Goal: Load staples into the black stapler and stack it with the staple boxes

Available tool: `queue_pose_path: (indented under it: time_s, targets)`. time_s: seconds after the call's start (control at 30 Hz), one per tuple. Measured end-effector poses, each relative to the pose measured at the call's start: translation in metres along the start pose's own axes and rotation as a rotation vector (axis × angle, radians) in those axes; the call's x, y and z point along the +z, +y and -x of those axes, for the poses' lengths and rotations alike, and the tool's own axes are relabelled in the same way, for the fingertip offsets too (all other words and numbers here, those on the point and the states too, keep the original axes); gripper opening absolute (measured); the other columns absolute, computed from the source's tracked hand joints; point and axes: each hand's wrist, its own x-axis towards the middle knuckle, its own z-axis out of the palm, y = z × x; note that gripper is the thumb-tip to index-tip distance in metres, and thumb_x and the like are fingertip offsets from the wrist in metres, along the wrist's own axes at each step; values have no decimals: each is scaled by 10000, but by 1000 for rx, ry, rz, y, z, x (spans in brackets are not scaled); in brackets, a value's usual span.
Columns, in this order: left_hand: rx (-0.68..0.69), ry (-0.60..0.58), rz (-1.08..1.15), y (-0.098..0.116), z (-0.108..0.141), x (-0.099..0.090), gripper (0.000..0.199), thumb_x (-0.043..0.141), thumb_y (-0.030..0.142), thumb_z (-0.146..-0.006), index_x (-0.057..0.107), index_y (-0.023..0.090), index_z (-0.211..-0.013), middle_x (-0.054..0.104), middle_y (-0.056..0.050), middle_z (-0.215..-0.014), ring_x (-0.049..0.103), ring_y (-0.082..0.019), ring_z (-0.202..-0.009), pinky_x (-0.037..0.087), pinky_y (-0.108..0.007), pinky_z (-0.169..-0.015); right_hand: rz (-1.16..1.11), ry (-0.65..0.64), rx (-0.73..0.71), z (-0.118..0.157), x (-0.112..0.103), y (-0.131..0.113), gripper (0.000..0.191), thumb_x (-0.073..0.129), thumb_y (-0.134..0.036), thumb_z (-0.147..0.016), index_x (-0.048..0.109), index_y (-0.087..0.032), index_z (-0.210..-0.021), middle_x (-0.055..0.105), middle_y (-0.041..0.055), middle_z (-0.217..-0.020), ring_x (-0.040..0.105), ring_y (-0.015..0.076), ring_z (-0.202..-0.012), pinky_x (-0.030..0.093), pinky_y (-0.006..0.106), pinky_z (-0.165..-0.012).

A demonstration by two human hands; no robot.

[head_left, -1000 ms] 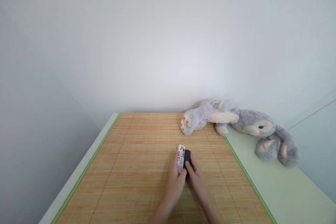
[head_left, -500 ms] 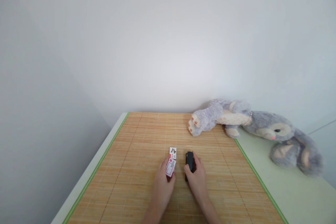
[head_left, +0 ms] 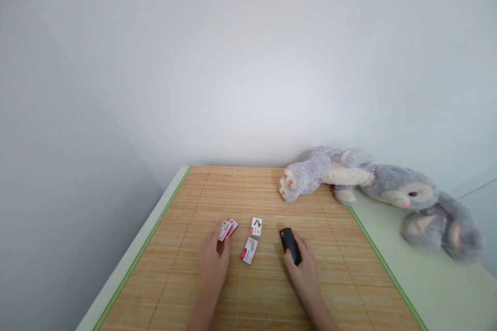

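My left hand (head_left: 213, 262) and my right hand (head_left: 305, 270) are both bare, slim and slender-fingered. My narrow wrists (head_left: 208, 292) and my forearms (head_left: 201, 314) are uncovered to the lower edge of the view; finer details are too small to make out.

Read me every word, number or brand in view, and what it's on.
No text is legible.
White cardboard box with dark picture: print too small.
Red-and-white box nearer the person: blurred.
Two overlapping red-and-white boxes by left hand: blurred.
Black oblong tool in right hand: none discernible.
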Motion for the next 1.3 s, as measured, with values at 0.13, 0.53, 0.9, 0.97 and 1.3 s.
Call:
queue_pose_path:
  time_s: [0.13, 0.53, 0.9, 0.97, 1.3]
  targets:
    - [-12, 34, -192, -14, 47, -16, 430, 501, 390, -994, 618, 285, -1394, 670, -89, -1313, 624, -301, -1199, 496, -525, -1075, -19, 3, 14, 0, 0, 2, 509, 584, -354, -889, 632, -250, -1386, 660, 84, -1257, 609, 305, -1198, 458, 462, -1098]
    - [120, -37, -271, 25, 25, 1, 352, 489, 353, -1028, 641, 260, -1330, 604, -107, -1373, 537, -312, -1281, 430, -518, -1103, -47, 49, 33, -2, 6, 5, 481, 656, -468, -881, 654, -244, -1307, 677, 97, -1253, 617, 315, -1177, 468, 481, -1082]
    - [137, -272, -227, 61, 24, 36, 488, 486, 278, -993, 523, 248, -1479, 628, -101, -1347, 554, -291, -1235, 445, -456, -1039, 3, -13, -4, -3, -4, -3, 415, 613, -357, -882, 651, -246, -1281, 694, 87, -1225, 634, 301, -1146, 486, 462, -1046]
    - [139, -297, -201, 55, 30, 25, 438, 501, 231, -955, 604, 252, -1379, 638, -94, -1328, 560, -292, -1231, 450, -465, -1050, 78, -87, -56, -7, -10, -5, 398, 606, -294, -852, 678, -265, -1243, 707, 77, -1186, 641, 301, -1121, 493, 456, -1022]
    - [330, -500, -88, 42, 67, -4, 746, 622, 324, -897, 373, 347, -1601, 428, -26, -1642, 368, -322, -1513, 294, -545, -1264, 140, -362, -201, -28, 30, -57, 199, 762, -322, -766, 739, -302, -963, 728, 21, -1003, 638, 283, -1052, 407, 494, -1079]
